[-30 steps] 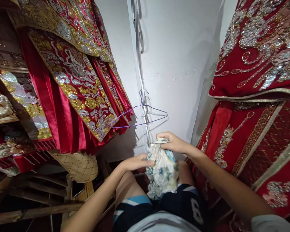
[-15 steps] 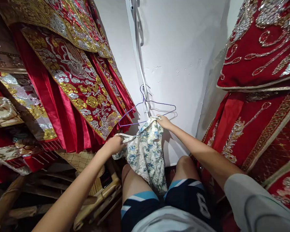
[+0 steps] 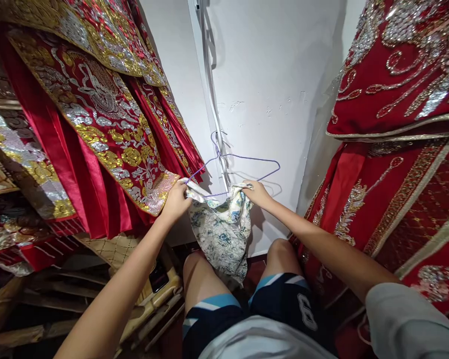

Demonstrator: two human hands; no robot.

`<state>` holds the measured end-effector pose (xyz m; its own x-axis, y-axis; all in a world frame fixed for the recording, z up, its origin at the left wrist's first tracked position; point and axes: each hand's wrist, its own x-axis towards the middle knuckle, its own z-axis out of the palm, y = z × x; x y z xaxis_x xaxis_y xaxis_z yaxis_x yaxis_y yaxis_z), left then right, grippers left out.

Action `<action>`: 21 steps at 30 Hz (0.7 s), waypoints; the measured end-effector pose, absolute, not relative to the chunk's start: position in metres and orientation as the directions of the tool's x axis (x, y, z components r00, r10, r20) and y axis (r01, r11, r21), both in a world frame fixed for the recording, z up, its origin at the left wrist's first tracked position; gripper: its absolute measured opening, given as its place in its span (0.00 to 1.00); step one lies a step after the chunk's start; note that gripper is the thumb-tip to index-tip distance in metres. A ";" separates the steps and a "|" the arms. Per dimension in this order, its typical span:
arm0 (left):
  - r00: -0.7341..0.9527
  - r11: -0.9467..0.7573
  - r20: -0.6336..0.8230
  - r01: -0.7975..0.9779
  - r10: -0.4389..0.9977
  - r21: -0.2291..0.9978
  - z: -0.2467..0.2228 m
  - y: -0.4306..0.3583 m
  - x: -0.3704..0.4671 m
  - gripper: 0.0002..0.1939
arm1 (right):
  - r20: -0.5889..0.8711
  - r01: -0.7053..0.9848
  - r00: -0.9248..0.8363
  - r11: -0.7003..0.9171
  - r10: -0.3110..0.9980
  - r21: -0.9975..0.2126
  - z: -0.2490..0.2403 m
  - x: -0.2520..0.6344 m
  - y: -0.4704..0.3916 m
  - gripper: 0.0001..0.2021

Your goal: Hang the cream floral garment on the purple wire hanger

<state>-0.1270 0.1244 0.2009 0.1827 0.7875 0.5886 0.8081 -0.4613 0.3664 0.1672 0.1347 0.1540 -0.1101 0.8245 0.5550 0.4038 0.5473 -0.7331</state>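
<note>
A white garment with a blue and green floral print (image 3: 222, 234) hangs between my hands, above my knees. My left hand (image 3: 177, 202) is closed on its left shoulder, at the left end of a purple hanger (image 3: 243, 157). That end of the hanger passes into the cloth beside my fingers. Pinched in my right hand (image 3: 257, 193) is the garment's right shoulder edge, below the hanger's right arm, which is bare. The hanger's hook is up by a white pole (image 3: 209, 85) along the wall.
Red costumes with gold and silver sequins (image 3: 123, 134) hang at the left. Another beaded red costume (image 3: 392, 89) hangs at the right. A bamboo seat (image 3: 160, 294) holding a dark phone-like object (image 3: 157, 276) stands at lower left. The white wall (image 3: 262, 75) is ahead.
My left hand has moved up with the garment's left shoulder, bringing it over the hanger's left end. The garment is spread wider at the top. My right hand stays near the same place.
</note>
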 end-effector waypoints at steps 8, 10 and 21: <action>0.089 -0.466 0.584 0.703 0.807 0.537 0.223 0.148 -0.106 0.14 | 0.624 0.473 -0.029 0.561 0.781 -0.679 0.166 0.194 0.138 0.25; 0.067 -0.413 0.568 0.757 0.820 0.506 0.224 0.149 -0.102 0.10 | 0.651 0.545 0.094 0.508 0.753 -0.667 0.174 0.215 0.148 0.37; 0.016 -0.378 0.722 0.860 0.692 0.344 0.230 0.157 -0.116 0.05 | 0.374 0.587 -0.076 0.345 0.924 -0.732 0.217 0.278 0.170 0.07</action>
